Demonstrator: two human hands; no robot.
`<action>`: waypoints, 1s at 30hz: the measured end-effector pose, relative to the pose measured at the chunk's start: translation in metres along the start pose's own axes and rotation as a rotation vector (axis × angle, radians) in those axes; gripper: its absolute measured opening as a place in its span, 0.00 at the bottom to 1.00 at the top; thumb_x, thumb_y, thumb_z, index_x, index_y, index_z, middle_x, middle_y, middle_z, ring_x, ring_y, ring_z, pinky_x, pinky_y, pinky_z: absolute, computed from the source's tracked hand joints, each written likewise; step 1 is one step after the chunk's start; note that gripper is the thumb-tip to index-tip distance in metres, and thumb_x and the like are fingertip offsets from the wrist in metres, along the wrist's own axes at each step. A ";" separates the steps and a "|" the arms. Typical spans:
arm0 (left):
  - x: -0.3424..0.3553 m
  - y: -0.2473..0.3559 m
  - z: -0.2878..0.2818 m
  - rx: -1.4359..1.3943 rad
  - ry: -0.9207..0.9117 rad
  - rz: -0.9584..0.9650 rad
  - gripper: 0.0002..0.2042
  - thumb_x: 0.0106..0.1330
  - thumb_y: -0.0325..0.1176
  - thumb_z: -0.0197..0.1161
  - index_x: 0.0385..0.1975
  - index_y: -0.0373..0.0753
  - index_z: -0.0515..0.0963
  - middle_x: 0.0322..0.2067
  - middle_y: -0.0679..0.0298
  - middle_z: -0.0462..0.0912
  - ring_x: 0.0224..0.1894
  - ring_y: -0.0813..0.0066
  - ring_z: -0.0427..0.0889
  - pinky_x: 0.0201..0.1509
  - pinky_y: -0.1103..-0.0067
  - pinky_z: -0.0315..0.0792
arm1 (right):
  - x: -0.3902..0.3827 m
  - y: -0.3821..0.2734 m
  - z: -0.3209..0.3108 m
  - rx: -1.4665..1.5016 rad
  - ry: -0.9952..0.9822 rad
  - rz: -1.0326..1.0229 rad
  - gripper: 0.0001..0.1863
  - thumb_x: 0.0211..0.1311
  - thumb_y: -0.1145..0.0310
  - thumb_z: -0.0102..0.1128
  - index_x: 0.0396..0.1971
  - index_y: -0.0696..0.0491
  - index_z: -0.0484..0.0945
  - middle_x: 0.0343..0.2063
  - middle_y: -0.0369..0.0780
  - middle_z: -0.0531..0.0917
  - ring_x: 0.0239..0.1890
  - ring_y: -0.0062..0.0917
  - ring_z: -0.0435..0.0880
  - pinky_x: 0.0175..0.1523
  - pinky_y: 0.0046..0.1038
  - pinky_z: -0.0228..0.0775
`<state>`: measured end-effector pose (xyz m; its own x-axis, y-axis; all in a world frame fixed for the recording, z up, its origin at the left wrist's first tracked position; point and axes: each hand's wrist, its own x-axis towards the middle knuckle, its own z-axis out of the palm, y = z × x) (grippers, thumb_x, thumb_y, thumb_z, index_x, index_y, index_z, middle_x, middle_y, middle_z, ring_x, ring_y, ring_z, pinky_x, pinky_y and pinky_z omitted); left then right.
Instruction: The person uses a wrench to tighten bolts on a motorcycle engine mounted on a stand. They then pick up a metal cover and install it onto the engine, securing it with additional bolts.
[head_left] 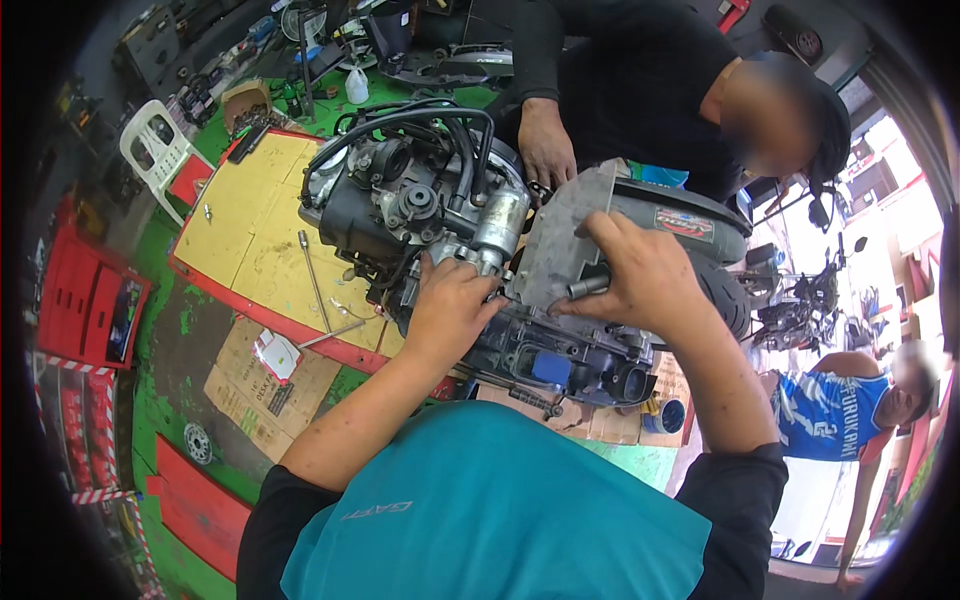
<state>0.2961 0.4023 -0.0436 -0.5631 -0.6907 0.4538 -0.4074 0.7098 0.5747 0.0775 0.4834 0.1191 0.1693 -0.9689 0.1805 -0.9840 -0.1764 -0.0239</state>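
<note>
Engine (360,215) at centre of frame, lying on a yellow-topped table (265,215) with a red edge. Looks heavy and rigid, a load for more than one pair of hands; best hold would be the solid castings. Black hoses (462,160) over its top look bendy, poor handles. Silver cylinder (500,222) on its near side probably hard, smooth, slick if oily.

Short metal tube (585,288), right of centre: likely light, stiff, hard to damage, apt to roll or slip in greasy fingers. Take it round the barrel, leaving the end free. Grey sheet (568,225) just beside it looks thin and flat; judged light, perhaps easily bent, so hold by the edges.

Left hand (445,305): palm down, fingers bent against the engine just below the silver cylinder, thumb out to the right. Cannot tell whether the fingertips pinch anything. Forearm slants up from lower centre-left.

Right hand (645,275): comes up from lower right, wrist bent, hand turned leftward. Thumb and forefinger spread wide; tube sits between them, its rear seemingly held under the curled other fingers. Forefinger tip overlaps the sheet; contact unclear.

Co-worker's hand (547,150), upper centre, fingers down, beside the engine.
</note>
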 end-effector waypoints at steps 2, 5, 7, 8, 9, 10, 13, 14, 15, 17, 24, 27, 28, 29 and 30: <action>0.000 -0.002 0.001 0.011 -0.001 0.024 0.13 0.57 0.38 0.76 0.38 0.40 0.89 0.31 0.62 0.80 0.45 0.58 0.79 0.70 0.45 0.63 | -0.004 -0.001 0.003 0.002 0.005 0.014 0.40 0.40 0.41 0.82 0.46 0.53 0.75 0.35 0.43 0.81 0.35 0.44 0.87 0.38 0.42 0.79; -0.001 -0.006 0.001 -0.006 -0.036 0.007 0.13 0.58 0.39 0.76 0.39 0.41 0.88 0.34 0.64 0.80 0.47 0.59 0.79 0.72 0.36 0.60 | -0.005 0.000 0.002 0.005 0.008 0.022 0.40 0.39 0.41 0.83 0.46 0.52 0.75 0.35 0.43 0.81 0.35 0.44 0.87 0.38 0.42 0.79; -0.002 -0.003 0.000 -0.007 -0.019 0.019 0.13 0.57 0.40 0.76 0.38 0.40 0.88 0.32 0.62 0.80 0.45 0.58 0.79 0.71 0.42 0.62 | -0.007 0.000 0.001 0.018 -0.001 0.040 0.40 0.39 0.41 0.83 0.46 0.52 0.75 0.35 0.43 0.81 0.35 0.44 0.87 0.37 0.42 0.79; -0.002 -0.002 -0.001 -0.009 -0.010 0.025 0.14 0.57 0.40 0.77 0.38 0.40 0.89 0.31 0.61 0.80 0.44 0.57 0.79 0.70 0.45 0.63 | -0.009 0.000 0.001 0.024 -0.007 0.050 0.41 0.39 0.41 0.83 0.47 0.52 0.75 0.35 0.43 0.82 0.35 0.44 0.87 0.37 0.41 0.79; 0.000 -0.001 -0.002 -0.009 -0.004 0.023 0.14 0.56 0.40 0.77 0.38 0.40 0.89 0.31 0.62 0.81 0.44 0.57 0.79 0.70 0.45 0.63 | -0.011 -0.001 0.001 0.013 -0.003 0.060 0.41 0.38 0.41 0.84 0.46 0.52 0.75 0.36 0.43 0.82 0.34 0.44 0.87 0.37 0.41 0.79; 0.000 -0.001 -0.002 -0.006 -0.009 0.025 0.14 0.56 0.40 0.77 0.38 0.40 0.89 0.31 0.62 0.81 0.44 0.58 0.79 0.70 0.44 0.63 | -0.012 -0.003 0.000 0.001 -0.022 0.069 0.41 0.37 0.41 0.84 0.46 0.52 0.75 0.36 0.43 0.82 0.34 0.44 0.87 0.37 0.41 0.79; -0.001 -0.002 0.000 0.003 -0.013 0.023 0.14 0.56 0.40 0.77 0.38 0.41 0.89 0.31 0.62 0.81 0.45 0.58 0.79 0.69 0.43 0.63 | -0.018 -0.009 0.000 -0.020 -0.034 0.066 0.42 0.35 0.41 0.85 0.47 0.52 0.76 0.38 0.43 0.83 0.34 0.44 0.87 0.37 0.41 0.79; -0.001 -0.003 0.002 0.006 -0.008 0.018 0.14 0.56 0.40 0.77 0.39 0.41 0.89 0.31 0.62 0.81 0.45 0.58 0.79 0.69 0.43 0.63 | -0.018 -0.007 0.001 -0.015 -0.032 0.073 0.42 0.35 0.41 0.85 0.47 0.52 0.76 0.38 0.43 0.83 0.34 0.44 0.87 0.38 0.41 0.79; 0.000 -0.003 0.003 0.008 -0.002 0.014 0.14 0.57 0.40 0.77 0.39 0.41 0.89 0.32 0.63 0.81 0.45 0.58 0.79 0.70 0.42 0.63 | -0.018 -0.006 0.003 -0.010 -0.030 0.081 0.42 0.35 0.42 0.85 0.47 0.52 0.76 0.38 0.43 0.83 0.34 0.44 0.87 0.38 0.42 0.79; 0.001 0.000 0.003 0.029 -0.004 -0.002 0.13 0.57 0.40 0.76 0.39 0.42 0.89 0.32 0.63 0.81 0.45 0.58 0.80 0.70 0.42 0.62 | -0.016 -0.005 0.004 0.006 -0.020 0.098 0.43 0.35 0.42 0.85 0.48 0.52 0.76 0.38 0.43 0.83 0.35 0.45 0.87 0.38 0.42 0.79; 0.005 0.001 0.006 0.049 -0.015 -0.040 0.11 0.59 0.39 0.74 0.39 0.43 0.89 0.32 0.63 0.81 0.44 0.58 0.80 0.71 0.43 0.62 | -0.004 -0.007 -0.004 -0.002 -0.008 0.094 0.40 0.36 0.44 0.85 0.46 0.52 0.76 0.36 0.42 0.83 0.36 0.44 0.87 0.39 0.41 0.78; 0.005 0.001 0.006 0.049 -0.006 -0.052 0.11 0.59 0.38 0.74 0.38 0.43 0.89 0.31 0.63 0.81 0.44 0.58 0.80 0.71 0.43 0.62 | 0.003 -0.013 -0.006 -0.064 -0.074 0.107 0.41 0.33 0.42 0.85 0.46 0.51 0.78 0.36 0.42 0.83 0.37 0.42 0.86 0.39 0.39 0.77; 0.005 0.001 0.007 0.048 -0.003 -0.052 0.10 0.59 0.38 0.74 0.38 0.43 0.89 0.31 0.63 0.81 0.44 0.57 0.80 0.71 0.43 0.62 | 0.005 -0.012 -0.004 -0.059 -0.067 0.091 0.41 0.34 0.42 0.85 0.46 0.51 0.77 0.36 0.41 0.82 0.37 0.42 0.86 0.39 0.39 0.77; 0.007 0.003 0.006 0.054 -0.013 -0.060 0.10 0.60 0.38 0.74 0.38 0.42 0.89 0.30 0.62 0.81 0.43 0.57 0.80 0.71 0.43 0.62 | 0.007 -0.010 -0.001 -0.055 -0.060 0.075 0.41 0.34 0.42 0.85 0.46 0.51 0.77 0.36 0.41 0.82 0.37 0.42 0.86 0.39 0.40 0.77; 0.008 0.004 0.006 0.064 -0.010 -0.057 0.10 0.60 0.38 0.73 0.38 0.42 0.89 0.30 0.62 0.81 0.43 0.57 0.80 0.71 0.43 0.62 | 0.010 -0.009 0.001 -0.050 -0.053 0.059 0.41 0.34 0.42 0.84 0.46 0.51 0.77 0.36 0.41 0.82 0.38 0.42 0.86 0.39 0.40 0.77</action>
<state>0.2859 0.4005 -0.0421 -0.5444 -0.7293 0.4144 -0.4840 0.6766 0.5550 0.0881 0.4756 0.1203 0.1124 -0.9854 0.1280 -0.9937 -0.1112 0.0161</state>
